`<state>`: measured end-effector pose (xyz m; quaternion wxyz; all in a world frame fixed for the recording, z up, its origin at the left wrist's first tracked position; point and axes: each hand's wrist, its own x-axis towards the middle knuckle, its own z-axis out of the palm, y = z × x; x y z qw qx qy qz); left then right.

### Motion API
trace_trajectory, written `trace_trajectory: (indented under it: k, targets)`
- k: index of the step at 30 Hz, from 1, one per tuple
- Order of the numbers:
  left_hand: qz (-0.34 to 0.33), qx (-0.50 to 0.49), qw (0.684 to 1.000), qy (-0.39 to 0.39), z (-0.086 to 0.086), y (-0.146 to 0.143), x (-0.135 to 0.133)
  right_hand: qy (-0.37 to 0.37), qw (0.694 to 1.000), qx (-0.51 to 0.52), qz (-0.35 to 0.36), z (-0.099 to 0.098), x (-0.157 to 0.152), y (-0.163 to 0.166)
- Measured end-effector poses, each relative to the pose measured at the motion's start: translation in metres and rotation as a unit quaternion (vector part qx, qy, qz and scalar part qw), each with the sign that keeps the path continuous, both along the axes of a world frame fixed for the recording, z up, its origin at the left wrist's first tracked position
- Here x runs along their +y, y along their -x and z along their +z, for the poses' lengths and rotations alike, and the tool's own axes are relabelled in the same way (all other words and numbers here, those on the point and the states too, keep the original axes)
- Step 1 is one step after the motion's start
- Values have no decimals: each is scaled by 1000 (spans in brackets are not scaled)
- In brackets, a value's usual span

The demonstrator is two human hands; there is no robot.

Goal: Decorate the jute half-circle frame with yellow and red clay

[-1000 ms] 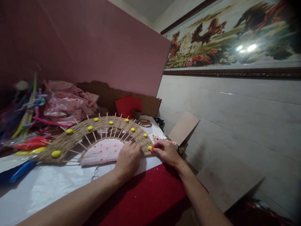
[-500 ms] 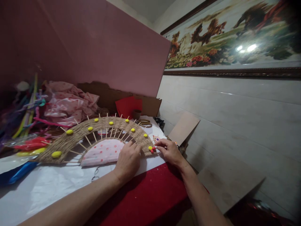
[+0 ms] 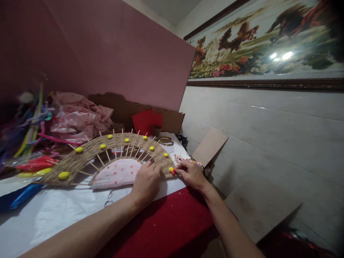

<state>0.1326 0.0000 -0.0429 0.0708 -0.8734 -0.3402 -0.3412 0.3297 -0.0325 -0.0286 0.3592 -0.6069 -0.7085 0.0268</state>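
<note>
A fan-shaped piece of woven twine [image 3: 88, 150] lies on the table, with thin wooden sticks poking out of its arched band and yellow dots [image 3: 127, 140] spaced along it. White cloth with red spots [image 3: 118, 173] covers its half-round centre. My left hand [image 3: 147, 181] is closed on the fan's right part, fingers curled at the inner edge; the fingertips are partly hidden. At the band's right end, my right hand [image 3: 192, 173] pinches at a small red piece [image 3: 173, 172] just beside the last yellow dot [image 3: 171, 169].
White sheeting [image 3: 67, 211] and a red cloth [image 3: 161, 225] cover the table. Scissors [image 3: 166, 140], a small brown cup [image 3: 156, 130] and red paper [image 3: 145, 120] stand behind the fan. Crumpled pink fabric [image 3: 80, 114] and colourful strips [image 3: 32, 132] pile up at left; a tiled wall [image 3: 263, 132] bounds the right.
My right hand has moved slightly left, its fingertips now closer onto the red piece at the band's end. My left hand has barely moved.
</note>
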Motion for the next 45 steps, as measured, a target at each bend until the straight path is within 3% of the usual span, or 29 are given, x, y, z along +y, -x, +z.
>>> trace_trajectory:
  k: [15, 24, 45]
  targets:
    - [0, 6, 1000, 2, -1, 0, 1, -10, 1000, 23, 1, 5, -3, -5]
    - [14, 17, 1000, 19, 1, 0, -1, 18, 1000, -15, -2, 3, -2, 0]
    - [18, 24, 999, 31, 1, 0, -1, 34, 997, 63, 28, -2, 2, 0]
